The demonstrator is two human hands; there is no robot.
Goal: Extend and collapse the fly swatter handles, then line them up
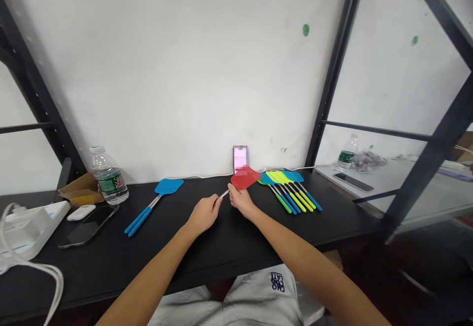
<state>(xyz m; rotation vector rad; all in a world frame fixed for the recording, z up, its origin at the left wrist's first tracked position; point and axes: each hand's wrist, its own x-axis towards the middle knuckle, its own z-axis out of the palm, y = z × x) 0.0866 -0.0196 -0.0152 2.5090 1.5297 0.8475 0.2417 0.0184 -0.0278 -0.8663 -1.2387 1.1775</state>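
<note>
Both hands are closed on a red fly swatter (246, 178), held above the black table. My left hand (204, 213) wraps round its handle end, which is hidden in the fist. Farther up, my right hand (240, 200) grips the metal shaft just below the red perforated head. To the left lie two blue fly swatters (169, 186) side by side, their handles pointing toward me. On the right, several green, blue and yellow fly swatters (291, 188) lie fanned in an overlapping row, apart from my hands.
A phone (240, 157) with a lit screen leans against the wall behind the red head. At left stand a water bottle (110, 178), a cardboard box (82, 191), a white case (81, 212), a dark phone (88, 226) and a power strip (44, 227). Black posts (334, 69) flank the table.
</note>
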